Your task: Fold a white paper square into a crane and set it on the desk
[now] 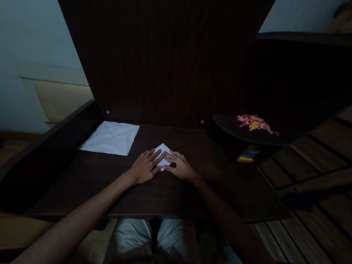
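Paper (163,162) lay folded on the desk (157,196), partly beneath your spread left hand (143,168) and your right hand (180,167), its thumb and fingers parted; neither clasped anything. Pinning one side while smoothing outward seemed wisest.

This looks like a room in a home, most likely a study corner. A dark wooden desk (163,199) with curved sides and a tall back panel (171,52) is furniture of a household kind, and a small built-in shelf (223,123) at its right carries a loose heap of bright little pieces (254,123). Behind stands a plain pale wall (20,34), with a brown skirting strip (21,136) along its foot. Wooden slats (318,237) fill the right side; what they belong to is unclear. The light is dim.
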Available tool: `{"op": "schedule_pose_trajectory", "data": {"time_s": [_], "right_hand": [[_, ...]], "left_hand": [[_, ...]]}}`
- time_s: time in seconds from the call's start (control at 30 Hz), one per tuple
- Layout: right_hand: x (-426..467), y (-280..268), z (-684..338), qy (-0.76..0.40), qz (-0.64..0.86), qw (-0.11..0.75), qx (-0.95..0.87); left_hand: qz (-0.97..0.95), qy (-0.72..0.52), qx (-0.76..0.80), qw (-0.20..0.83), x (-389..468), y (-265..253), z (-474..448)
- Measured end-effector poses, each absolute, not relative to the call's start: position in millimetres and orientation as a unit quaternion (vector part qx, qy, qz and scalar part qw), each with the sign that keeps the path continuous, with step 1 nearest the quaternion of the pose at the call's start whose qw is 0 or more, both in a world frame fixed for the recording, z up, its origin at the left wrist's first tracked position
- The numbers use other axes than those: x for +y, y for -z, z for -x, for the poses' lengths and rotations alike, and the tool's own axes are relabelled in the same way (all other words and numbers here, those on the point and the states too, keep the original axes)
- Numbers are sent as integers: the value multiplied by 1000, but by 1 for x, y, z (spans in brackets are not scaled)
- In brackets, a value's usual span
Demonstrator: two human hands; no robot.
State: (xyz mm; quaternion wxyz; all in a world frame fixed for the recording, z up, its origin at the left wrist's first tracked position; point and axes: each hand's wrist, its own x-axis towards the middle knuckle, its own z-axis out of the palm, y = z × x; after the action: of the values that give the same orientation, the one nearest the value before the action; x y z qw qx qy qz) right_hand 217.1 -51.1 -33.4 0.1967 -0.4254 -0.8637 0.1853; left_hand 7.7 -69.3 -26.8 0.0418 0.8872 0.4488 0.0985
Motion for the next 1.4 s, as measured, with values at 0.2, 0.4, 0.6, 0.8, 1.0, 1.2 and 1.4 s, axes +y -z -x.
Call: {"op": "schedule_pose_trajectory", "data": {"time_s": [0.2,0.4,0.6,0.8,1.0,1.2,1.4], "right_hand": [[-53,33,-218,-145,404,191,-883],[-55,32,-223,-97,364,197,-905],[-61,41,-222,6,338,212,-917],[-65,48,-218,43,347,204,-914],[-69,42,-215,62,347,194,-916],[-70,33,-214,20,361,187,-913],[-64,30,-217,-80,383,210,-896]], "left_hand": [[-891,-78,443,56,-70,22,-8],[-892,-61,445,52,-70,21,-9],[-893,-49,444,48,-71,19,-9],[-893,-43,444,57,-71,18,-10],[-896,-47,439,53,-69,20,-9],[-892,-49,446,56,-63,20,-10],[-881,-95,462,31,-63,21,-15]]}}
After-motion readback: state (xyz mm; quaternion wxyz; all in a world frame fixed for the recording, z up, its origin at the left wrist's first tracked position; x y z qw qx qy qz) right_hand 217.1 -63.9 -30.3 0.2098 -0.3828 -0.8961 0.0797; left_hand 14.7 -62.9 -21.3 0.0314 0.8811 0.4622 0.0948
